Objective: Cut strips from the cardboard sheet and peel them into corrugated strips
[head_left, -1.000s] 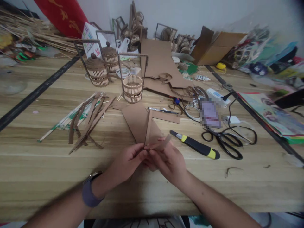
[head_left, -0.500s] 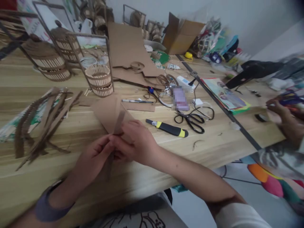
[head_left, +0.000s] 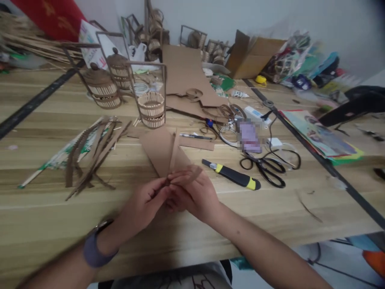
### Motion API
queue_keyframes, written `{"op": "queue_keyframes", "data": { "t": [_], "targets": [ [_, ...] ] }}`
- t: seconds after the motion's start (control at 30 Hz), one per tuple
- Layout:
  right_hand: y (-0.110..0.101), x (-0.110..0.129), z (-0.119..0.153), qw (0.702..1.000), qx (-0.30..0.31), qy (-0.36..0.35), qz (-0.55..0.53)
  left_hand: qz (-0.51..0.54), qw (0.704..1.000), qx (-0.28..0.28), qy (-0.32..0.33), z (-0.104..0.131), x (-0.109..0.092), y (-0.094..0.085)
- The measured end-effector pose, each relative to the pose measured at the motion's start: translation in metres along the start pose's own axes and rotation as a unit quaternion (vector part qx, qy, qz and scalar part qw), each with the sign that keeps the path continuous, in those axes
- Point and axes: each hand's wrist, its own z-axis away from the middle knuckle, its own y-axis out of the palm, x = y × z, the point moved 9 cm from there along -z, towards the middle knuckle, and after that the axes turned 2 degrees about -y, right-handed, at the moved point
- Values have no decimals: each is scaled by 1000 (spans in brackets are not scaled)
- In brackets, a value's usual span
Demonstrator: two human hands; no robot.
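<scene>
A brown cardboard strip (head_left: 195, 175) is pinched between my two hands, its free end lying across the back of my right fingers. My left hand (head_left: 150, 200) has thumb and fingers closed at the strip's middle. Against it, my right hand (head_left: 200, 196) is closed too, with its fingertips partly hidden. Just beyond my hands lies a flat cardboard sheet (head_left: 156, 150) with a narrow, lighter strip (head_left: 173, 154) on it. A black and yellow utility knife (head_left: 233, 176) rests to the right of my right hand.
Black scissors (head_left: 270, 168) and a phone (head_left: 249, 136) lie to the right. Cut brown strips (head_left: 87, 168) and sticks are heaped at left. Small stick buckets with tall handles stand behind, the nearest bucket (head_left: 152, 110) open-topped. A pen (head_left: 195, 137) and a cardboard box (head_left: 255, 56) are farther back.
The view has swung left, so the table things sit farther right. The held strip, upright before, now leans right over my right hand. A co-worker's hand at right has left the view.
</scene>
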Motion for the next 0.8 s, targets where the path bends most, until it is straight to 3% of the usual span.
{"op": "queue_keyframes", "data": {
  "t": [0.17,0.3,0.6,0.8],
  "targets": [
    [-7,-22,8,992,3,125,-24,3,999,38,-3,2,-4,9],
    [-8,-28,13,985,10,163,-64,18,998,59,-13,2,-3,14],
    [1,-3,13,999,17,34,22,17,999,30,1,-4,3,7],
    [-4,-3,14,999,12,22,35,17,999,49,-17,-2,5,12]
  ]
}}
